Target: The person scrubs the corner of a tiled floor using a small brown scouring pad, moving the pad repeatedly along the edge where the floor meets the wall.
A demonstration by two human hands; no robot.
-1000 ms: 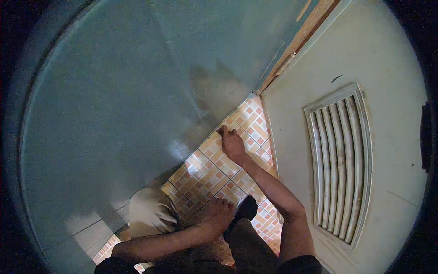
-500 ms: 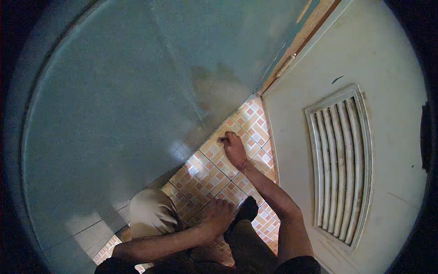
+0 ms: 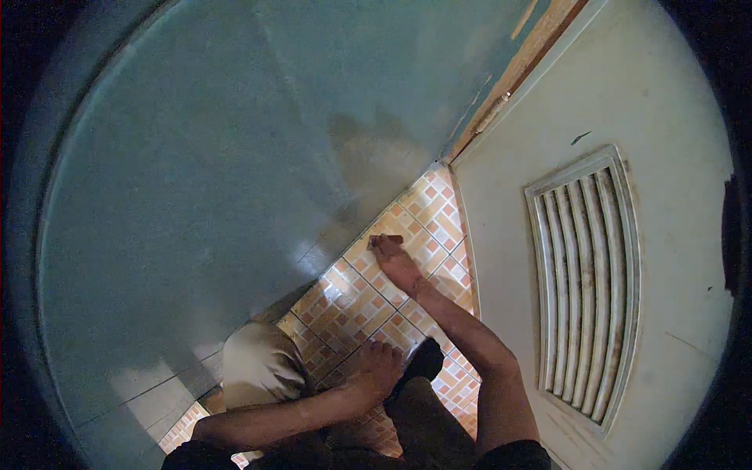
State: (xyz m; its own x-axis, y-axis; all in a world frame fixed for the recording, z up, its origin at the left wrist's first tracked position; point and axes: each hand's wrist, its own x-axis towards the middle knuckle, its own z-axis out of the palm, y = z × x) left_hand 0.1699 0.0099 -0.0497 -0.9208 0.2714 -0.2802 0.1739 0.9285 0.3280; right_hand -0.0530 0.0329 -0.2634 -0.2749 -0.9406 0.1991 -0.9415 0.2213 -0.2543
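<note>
On the tiled floor (image 3: pixel 423 227), close to the bottom of the green wall (image 3: pixel 196 157), my right hand (image 3: pixel 398 266) is closed on a small flat scraper-like tool (image 3: pixel 397 240). Its brown end sticks out to the right of my fingers and a greyish edge shows on the left. Nearer to me, my left hand (image 3: pixel 377 370) hangs between my knees with its fingers curled in. The underside of that hand is hidden, so anything inside it does not show.
At the right stands a pale door or panel (image 3: pixel 493 258) with a slatted vent (image 3: pixel 583 290). A worn wooden frame (image 3: pixel 509 78) runs up the corner. My bent knee (image 3: pixel 262 360) is close to the wall, and my dark-covered foot (image 3: pixel 425 359) rests on the tiles.
My right hand has shifted slightly left and turned, and more of the tool's brown end now shows. My left hand stays where it was.
</note>
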